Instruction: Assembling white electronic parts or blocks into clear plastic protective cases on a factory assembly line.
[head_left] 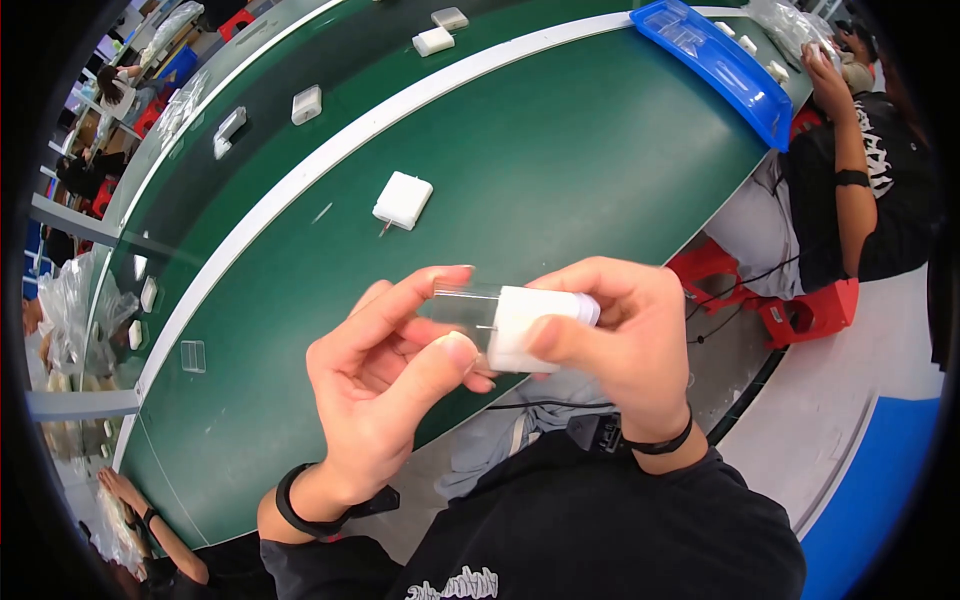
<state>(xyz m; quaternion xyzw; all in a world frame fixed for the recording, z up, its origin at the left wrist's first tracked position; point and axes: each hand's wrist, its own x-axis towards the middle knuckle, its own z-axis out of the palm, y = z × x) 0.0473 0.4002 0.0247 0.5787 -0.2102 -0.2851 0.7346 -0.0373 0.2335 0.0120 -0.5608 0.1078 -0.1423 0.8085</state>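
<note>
Both hands up in front of my chest, above the near edge of the green table (pixel 560 170). Right hand (pixel 620 340) closed around a white plug (pixel 535 328), thumb across its face. Left hand (pixel 385 385) pinches a clear cover (pixel 462 303) at the plug's prong end, forefinger on top, thumb beneath; cover and plug are touching, and I cannot tell how far it is seated. My read: the cover is being worked at the prongs. To do it well I'd keep the plug steady in the right hand, hold the cover square to the 2 prongs, and move it straight along them, not at a tilt. Another white plug (pixel 402 200) lies well apart on the table; blue tray (pixel 715 65) at the far edge.
</note>
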